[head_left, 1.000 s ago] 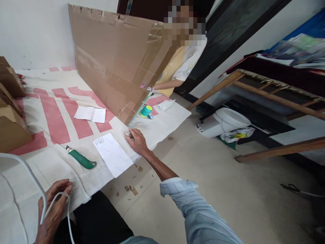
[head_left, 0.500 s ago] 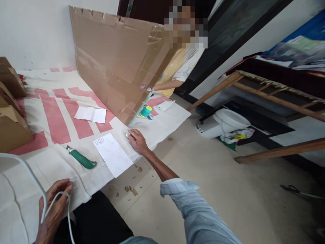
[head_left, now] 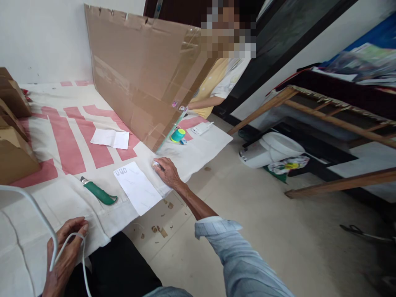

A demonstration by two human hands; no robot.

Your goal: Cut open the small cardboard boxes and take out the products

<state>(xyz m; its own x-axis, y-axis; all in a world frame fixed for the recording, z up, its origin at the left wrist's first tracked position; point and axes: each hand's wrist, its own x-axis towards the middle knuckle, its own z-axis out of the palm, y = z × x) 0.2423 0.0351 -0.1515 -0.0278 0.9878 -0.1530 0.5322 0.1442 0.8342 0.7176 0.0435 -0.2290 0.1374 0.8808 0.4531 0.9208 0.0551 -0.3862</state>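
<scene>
Table w/ a pink-and-white cloth [head_left: 206,154], seen from above by the person working. R hand [head_left: 168,172] is by the table's near edge, thumb and fingers closed on a small shiny lump [head_left: 155,163], partly covered, just beside the lowest corner of a big cardboard panel [head_left: 136,78] standing on edge. L hand [head_left: 66,243], lower left, rests curled w/ thumb close to the fingertips; a pale cord [head_left: 55,246] loops across it, but whether it's gripped I can't tell from here.

Progress, judging by the layout: the lump is in hand, not yet let go. A white sheet [head_left: 136,189] (three small outlines in a row at its far end, otherwise mostly bare) lies between the hands, touched by neither. Left of it, a green utility knife [head_left: 100,193] lies loose, blade end away from the person, not in use. A creased paper [head_left: 109,139] sits farther back, also untouched. Brown scraps [head_left: 159,231] on the floor suggest some cutting is done. Beyond the panel: a teal cup [head_left: 177,135] and another person's arm [head_left: 213,102].
</scene>
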